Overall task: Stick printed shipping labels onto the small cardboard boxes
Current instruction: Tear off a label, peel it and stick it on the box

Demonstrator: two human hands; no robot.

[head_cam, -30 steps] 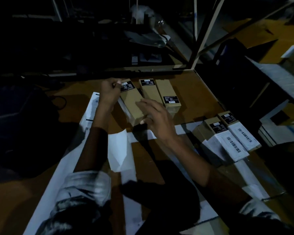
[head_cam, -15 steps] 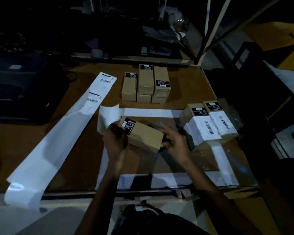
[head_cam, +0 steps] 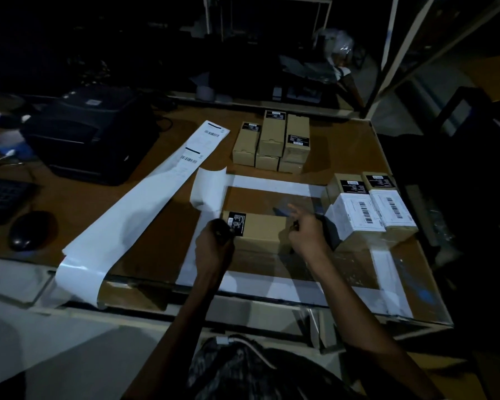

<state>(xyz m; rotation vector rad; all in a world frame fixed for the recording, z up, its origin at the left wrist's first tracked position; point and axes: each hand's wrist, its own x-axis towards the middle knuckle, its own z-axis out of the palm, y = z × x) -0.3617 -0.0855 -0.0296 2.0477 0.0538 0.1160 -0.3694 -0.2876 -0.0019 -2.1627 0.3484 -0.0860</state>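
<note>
A small brown cardboard box (head_cam: 260, 229) with a black sticker on its left end lies on the desk in front of me. My left hand (head_cam: 214, 243) grips its left end. My right hand (head_cam: 306, 232) is at its right end, index finger stretched out; whether it holds the box is unclear. A long white strip of printed shipping labels (head_cam: 145, 209) runs from the printer side toward the front edge. Two boxes (head_cam: 370, 209) with white barcode labels stand at the right. A stack of several unlabelled boxes (head_cam: 272, 142) sits at the back.
A black label printer (head_cam: 90, 131) stands at the back left, with a keyboard (head_cam: 0, 197) and mouse (head_cam: 29, 230) at the far left. White tape lines (head_cam: 272, 186) mark a rectangle on the wooden desk (head_cam: 344, 145). A curled white backing sheet (head_cam: 208, 192) rises beside the held box.
A box left the back stack and came down to the desk's middle, held in both hands. It now lies square to me. My view pulled back and leftward, showing the printer.
</note>
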